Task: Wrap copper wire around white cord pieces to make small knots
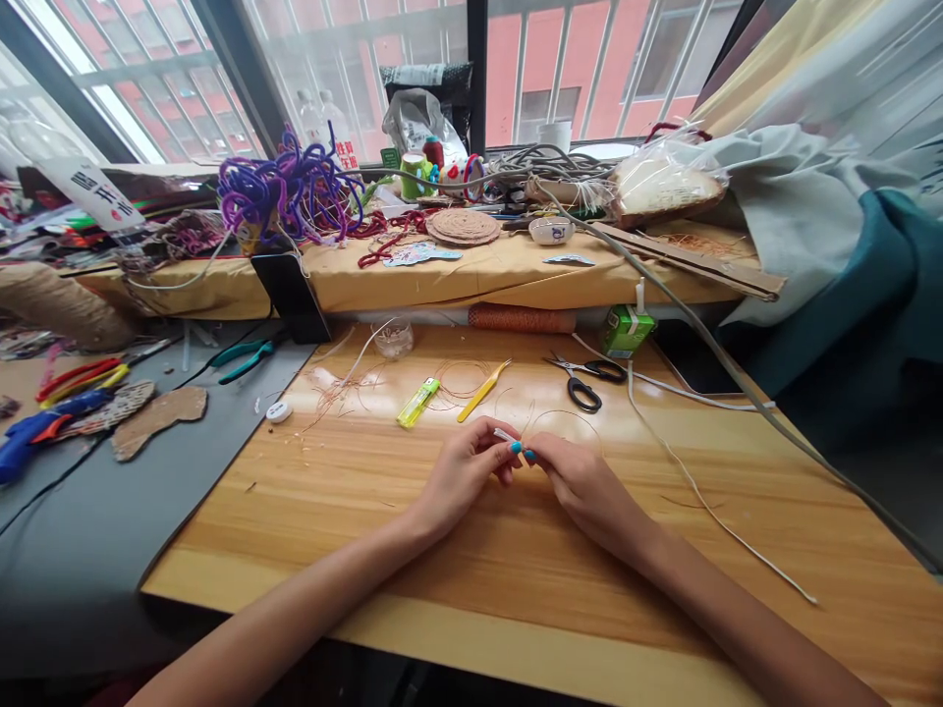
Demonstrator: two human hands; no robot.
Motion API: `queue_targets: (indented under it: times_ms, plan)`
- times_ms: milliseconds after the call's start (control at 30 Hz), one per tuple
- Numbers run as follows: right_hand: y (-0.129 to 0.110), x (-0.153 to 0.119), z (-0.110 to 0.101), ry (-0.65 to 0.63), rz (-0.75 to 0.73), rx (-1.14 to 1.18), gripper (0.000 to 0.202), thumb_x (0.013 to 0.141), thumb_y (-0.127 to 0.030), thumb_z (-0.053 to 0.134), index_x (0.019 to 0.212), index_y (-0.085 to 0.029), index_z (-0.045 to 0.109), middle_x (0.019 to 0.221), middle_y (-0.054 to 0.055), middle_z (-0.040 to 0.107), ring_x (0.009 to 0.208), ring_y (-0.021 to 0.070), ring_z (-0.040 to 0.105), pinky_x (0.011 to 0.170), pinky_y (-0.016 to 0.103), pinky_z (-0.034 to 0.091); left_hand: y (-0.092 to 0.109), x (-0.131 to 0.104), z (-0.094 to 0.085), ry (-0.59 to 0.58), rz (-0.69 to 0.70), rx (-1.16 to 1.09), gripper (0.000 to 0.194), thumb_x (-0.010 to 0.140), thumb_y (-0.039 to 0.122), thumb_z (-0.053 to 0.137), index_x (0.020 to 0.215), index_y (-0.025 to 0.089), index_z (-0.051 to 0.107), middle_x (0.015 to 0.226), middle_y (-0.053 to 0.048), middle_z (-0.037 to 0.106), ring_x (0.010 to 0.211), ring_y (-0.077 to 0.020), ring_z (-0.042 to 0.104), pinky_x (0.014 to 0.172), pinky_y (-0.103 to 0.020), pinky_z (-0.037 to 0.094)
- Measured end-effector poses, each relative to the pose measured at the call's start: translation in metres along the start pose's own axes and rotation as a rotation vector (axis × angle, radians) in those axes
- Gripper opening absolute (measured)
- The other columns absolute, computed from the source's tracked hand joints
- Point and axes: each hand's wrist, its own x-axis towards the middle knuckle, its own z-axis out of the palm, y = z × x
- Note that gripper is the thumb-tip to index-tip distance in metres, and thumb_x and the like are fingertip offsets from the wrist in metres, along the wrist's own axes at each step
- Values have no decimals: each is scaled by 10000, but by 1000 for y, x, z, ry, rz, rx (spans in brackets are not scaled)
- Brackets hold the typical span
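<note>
Both hands meet over the middle of the wooden table. In my left hand a short white cord-like piece is pinched, its end poking out above the thumb. My right hand is closed at the fingertips, touching the left ones, on what looks like a fine copper-coloured wire that loops up behind the fingers. The exact grip point is hidden. Just beyond the hands lie yellow tweezers, a yellow-green lighter and black-handled scissors.
Loose copper wire and a small clear jar lie at the back left. A white cord runs down the right side. Behind stands a cluttered cloth-covered shelf; pliers and a blue glue gun lie left.
</note>
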Motion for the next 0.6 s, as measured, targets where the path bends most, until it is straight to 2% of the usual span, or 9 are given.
queue_targets:
  times_ms: [167,300,433,600]
  plan:
    - [-6,2,-1,-44,7,79,261,865,-198,295,806,-191,549,799,36,589,754,147,516,702,258,378,-3,-2,-1,26,53,118,159,749,285,514,720,130,491,622,2,558,498,-63,484,503,-194,402]
    - [-13,3,-4,-74,98,255,360,879,-322,284,697,-184,562,718,11,582,712,131,527,679,232,373,-4,-5,2,39,61,204,131,762,249,490,695,136,490,610,5,554,495,-64,472,501,-193,391]
    - [-17,4,-4,-15,230,356,434,872,-376,273,589,-174,532,591,-6,536,639,123,521,640,223,371,-4,-8,4,17,68,242,109,767,226,478,705,140,502,624,4,567,490,-61,465,503,-192,386]
    - [-16,5,-2,42,278,389,321,836,-355,371,643,-168,547,666,2,564,676,133,513,651,225,375,-4,-8,4,24,74,268,109,759,231,489,702,141,512,612,10,544,492,-64,468,505,-192,389]
